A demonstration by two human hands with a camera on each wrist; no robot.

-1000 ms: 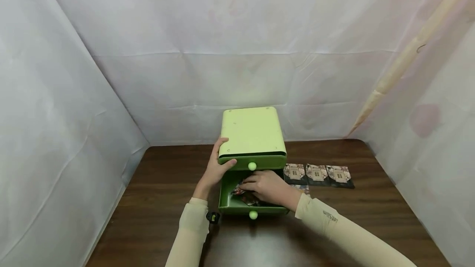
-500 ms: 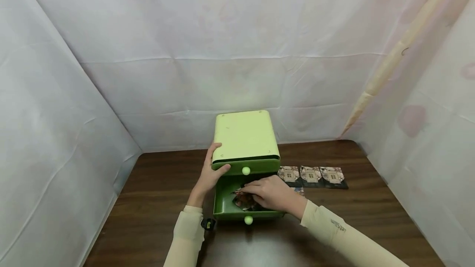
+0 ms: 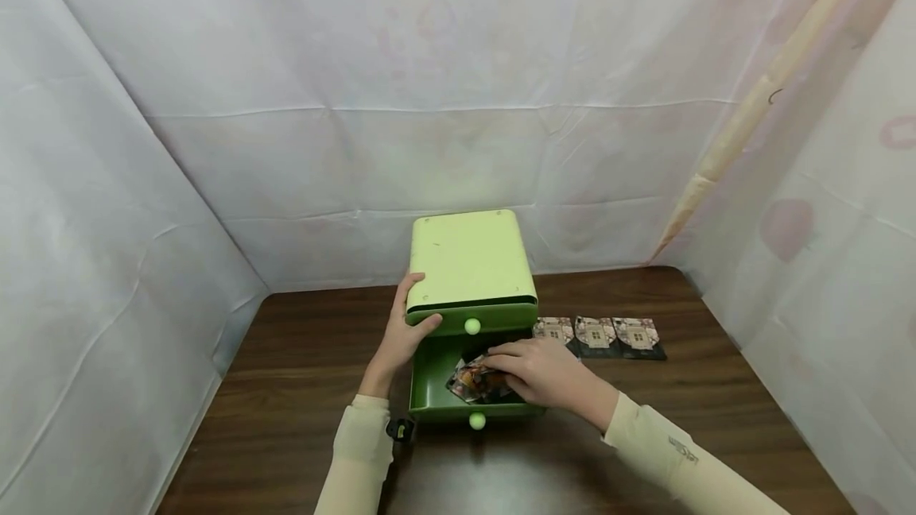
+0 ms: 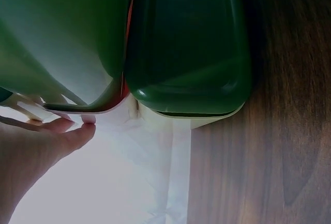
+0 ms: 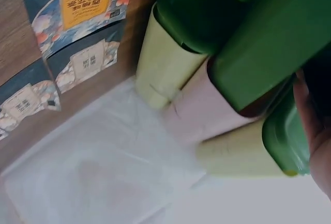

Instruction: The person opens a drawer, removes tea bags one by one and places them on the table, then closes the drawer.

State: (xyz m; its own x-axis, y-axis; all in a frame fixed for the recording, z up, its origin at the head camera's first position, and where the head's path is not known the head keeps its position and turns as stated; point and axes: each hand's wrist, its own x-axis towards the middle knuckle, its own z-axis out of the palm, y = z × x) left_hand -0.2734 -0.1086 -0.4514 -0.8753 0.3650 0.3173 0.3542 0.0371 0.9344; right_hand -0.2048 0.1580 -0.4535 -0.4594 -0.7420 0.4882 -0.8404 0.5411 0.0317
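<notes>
A small drawer cabinet (image 3: pixel 472 257) with a pale green top stands at the back of the table. Its lower green drawer (image 3: pixel 432 388) is pulled out, with several dark, colourful sachets (image 3: pixel 472 381) lying inside. My left hand (image 3: pixel 402 336) grips the cabinet's front left corner, thumb on the upper drawer front (image 3: pixel 508 315) and fingers along the side. In the left wrist view its fingertips (image 4: pixel 85 128) touch the casing edge. My right hand (image 3: pixel 547 372) reaches into the pulled-out drawer and pinches a sachet at the pile; its thumb tip is hidden.
Flat tea sachets (image 3: pixel 639 338) lie in a row on the brown table (image 3: pixel 315 388), right of the cabinet. One sachet with a yellow label (image 5: pixel 88 4) lies nearer in the right wrist view. White patterned cloth (image 3: pixel 286 157) hangs close behind and at both sides.
My right hand has shifted right within the drawer, and more of the sachet pile shows beside its fingers. The left hand keeps its hold on the cabinet. The head view has shifted slightly.
</notes>
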